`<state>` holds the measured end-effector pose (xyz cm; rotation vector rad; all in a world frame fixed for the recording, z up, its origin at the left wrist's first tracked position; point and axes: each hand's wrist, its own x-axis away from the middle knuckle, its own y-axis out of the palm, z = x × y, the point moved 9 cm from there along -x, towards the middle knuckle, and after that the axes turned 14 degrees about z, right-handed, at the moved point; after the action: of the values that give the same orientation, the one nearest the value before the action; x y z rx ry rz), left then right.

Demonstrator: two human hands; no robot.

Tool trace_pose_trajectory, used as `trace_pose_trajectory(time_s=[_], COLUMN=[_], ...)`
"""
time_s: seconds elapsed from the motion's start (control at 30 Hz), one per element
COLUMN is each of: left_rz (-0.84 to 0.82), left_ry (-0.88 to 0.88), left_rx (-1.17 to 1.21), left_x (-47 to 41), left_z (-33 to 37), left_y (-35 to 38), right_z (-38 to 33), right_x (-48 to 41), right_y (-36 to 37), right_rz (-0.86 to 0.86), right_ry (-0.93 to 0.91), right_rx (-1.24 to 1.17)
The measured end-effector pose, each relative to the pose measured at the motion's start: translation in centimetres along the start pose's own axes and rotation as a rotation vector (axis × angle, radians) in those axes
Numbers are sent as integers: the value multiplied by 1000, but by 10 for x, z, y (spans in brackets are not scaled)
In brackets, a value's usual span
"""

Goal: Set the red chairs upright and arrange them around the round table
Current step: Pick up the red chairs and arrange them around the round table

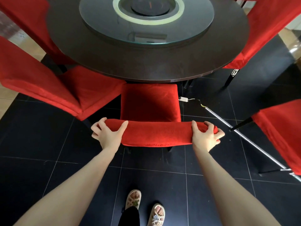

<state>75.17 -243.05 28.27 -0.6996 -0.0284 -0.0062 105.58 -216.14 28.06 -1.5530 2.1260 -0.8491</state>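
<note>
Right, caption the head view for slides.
Left hand and right hand grip the backrest of a red fabric-covered chair at the dark round table.

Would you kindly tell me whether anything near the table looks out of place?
Yes: a metal pole lies slantwise on the floor right of the held chair, a white plug and cord at its upper end; likely in the way.

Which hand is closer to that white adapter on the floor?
Right. The right hand grips the chair back at the end nearest the white adapter; the left hand grips the opposite end.
</note>
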Motion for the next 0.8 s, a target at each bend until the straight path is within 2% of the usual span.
trace_pose_trajectory(time_s=[0.8], left_rz=[-56], left_ry=[61], left_rx=[-58], left_x=[6], left_z=[8], left_y=[9], right_z=[9], right_x=[-5], right_y=[-13], right_rz=[-31], right_ry=[-39], right_rx=[-12])
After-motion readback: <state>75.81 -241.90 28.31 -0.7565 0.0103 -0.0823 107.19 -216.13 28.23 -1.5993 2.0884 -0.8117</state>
